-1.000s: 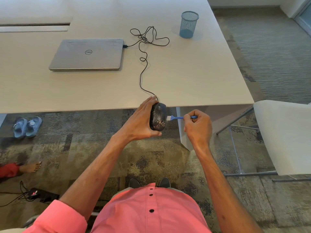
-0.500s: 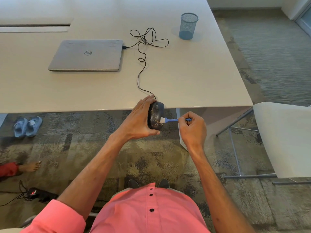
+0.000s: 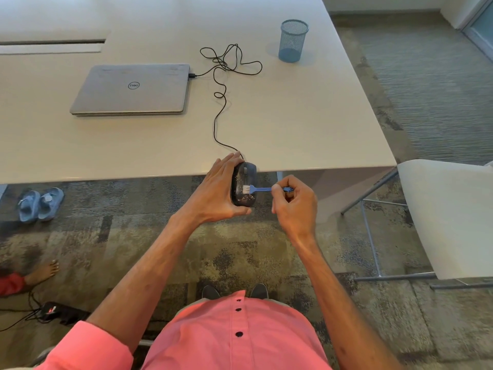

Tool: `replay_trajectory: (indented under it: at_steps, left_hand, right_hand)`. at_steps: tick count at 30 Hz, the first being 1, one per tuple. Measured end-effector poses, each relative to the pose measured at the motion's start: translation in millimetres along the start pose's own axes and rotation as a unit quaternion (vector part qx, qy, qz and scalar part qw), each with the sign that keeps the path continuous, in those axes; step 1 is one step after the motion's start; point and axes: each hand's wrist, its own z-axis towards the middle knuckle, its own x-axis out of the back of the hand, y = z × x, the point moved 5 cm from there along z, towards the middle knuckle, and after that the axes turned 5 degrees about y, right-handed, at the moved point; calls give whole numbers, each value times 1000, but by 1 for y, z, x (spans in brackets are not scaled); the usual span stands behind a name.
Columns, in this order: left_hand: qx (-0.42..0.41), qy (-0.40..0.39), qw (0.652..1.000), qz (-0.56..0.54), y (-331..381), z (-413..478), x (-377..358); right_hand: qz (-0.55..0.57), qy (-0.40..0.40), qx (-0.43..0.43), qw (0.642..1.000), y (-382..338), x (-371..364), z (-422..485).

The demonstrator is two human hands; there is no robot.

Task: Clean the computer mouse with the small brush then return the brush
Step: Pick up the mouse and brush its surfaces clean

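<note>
left hand (image 3: pixel 217 192) cradles mouse (image 3: pixel 244 184) — right hand (image 3: pixel 294 202) pinches brush (image 3: pixel 262 189)

A pale table (image 3: pixel 306 124) fills the view from 9 to 2 o'clock, with a closed laptop (image 3: pixel 130 89) on it at 11. Mottled carpet (image 3: pixel 240 257) lies below, and striped flooring (image 3: pixel 440 89) shows at 2. A white chair (image 3: pixel 453 217) stands at 3, blue sandals (image 3: pixel 40 204) at 9. The light is soft and even.
</note>
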Motion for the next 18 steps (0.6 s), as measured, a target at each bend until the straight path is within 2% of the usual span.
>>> replay_trajectory:
  at_steps: [7, 13, 18]
  left_hand:
    - [-2, -4, 1000, 11, -4, -4, -2]
    - [-9, 1, 1000, 16, -1, -5, -3]
    - [-8, 13, 1000, 17, 0, -5, 2]
  right_hand:
    - [-121, 48, 1, 991, 14, 15, -5]
    - [13, 23, 17, 1000, 3, 12, -9]
    - [-28, -8, 47, 998, 3, 1, -20]
